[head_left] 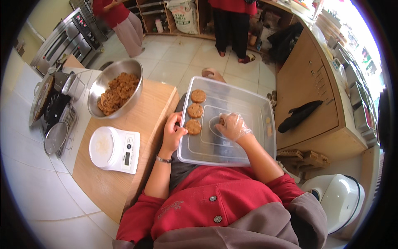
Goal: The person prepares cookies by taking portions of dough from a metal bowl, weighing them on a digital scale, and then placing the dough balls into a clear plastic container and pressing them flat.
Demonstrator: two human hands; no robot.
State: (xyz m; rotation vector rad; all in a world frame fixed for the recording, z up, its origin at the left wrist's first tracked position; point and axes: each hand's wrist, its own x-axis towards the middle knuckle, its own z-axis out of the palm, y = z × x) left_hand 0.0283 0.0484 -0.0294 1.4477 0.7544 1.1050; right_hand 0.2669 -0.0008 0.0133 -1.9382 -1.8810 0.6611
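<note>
One head-worn fisheye faces down, at close range, onto the clear plastic box [209, 146].

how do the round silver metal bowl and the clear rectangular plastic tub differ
The round silver metal bowl is opaque; the clear rectangular plastic tub is transparent. The bowl holds one brown doughy heap; the tub has three flat brown discs along its left side. Both are uncovered.

At upper left, a steel oven [68, 43]; below it, a round mesh sieve [56, 139]. At the back, a white sack [183, 18] and two co-workers [232, 31] in red tops. At right, a wooden cabinet [306, 79] and a glossy white appliance [342, 201].
</note>
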